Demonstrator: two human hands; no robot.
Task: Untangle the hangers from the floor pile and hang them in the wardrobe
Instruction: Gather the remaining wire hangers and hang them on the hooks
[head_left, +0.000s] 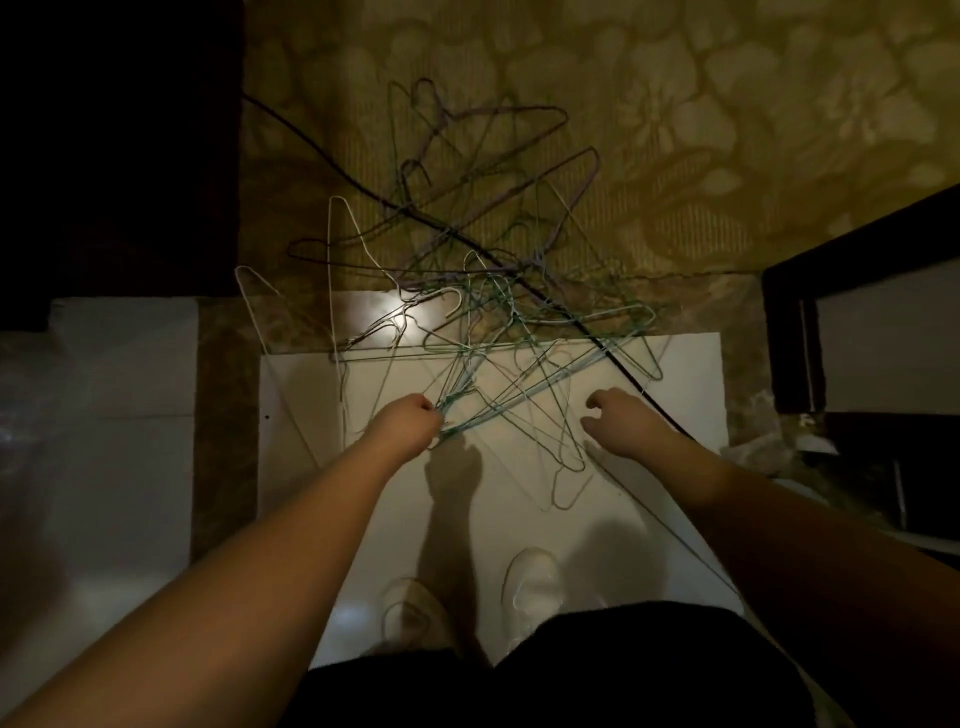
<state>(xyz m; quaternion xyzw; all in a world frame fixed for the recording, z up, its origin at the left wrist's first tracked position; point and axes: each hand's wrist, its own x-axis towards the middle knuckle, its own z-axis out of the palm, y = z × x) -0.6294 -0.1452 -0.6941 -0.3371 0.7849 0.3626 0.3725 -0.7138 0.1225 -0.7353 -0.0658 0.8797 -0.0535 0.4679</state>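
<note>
A tangled pile of thin wire hangers (483, 291), green, white, purple and dark, lies on the floor across the edge of a patterned carpet and a white tile. My left hand (413, 418) grips a bunch of green and pale blue hangers (462, 410) at the near side of the pile. My right hand (621, 421) hovers over the tile to the right of that bunch, fingers loosely curled, holding nothing. The wardrobe is not clearly in view.
A black cable (639, 389) runs diagonally across the pile from the upper left to my right wrist. Dark furniture (795, 338) stands at the right, a dark panel (119, 145) at the upper left. My white shoes (535, 577) stand on the tile below.
</note>
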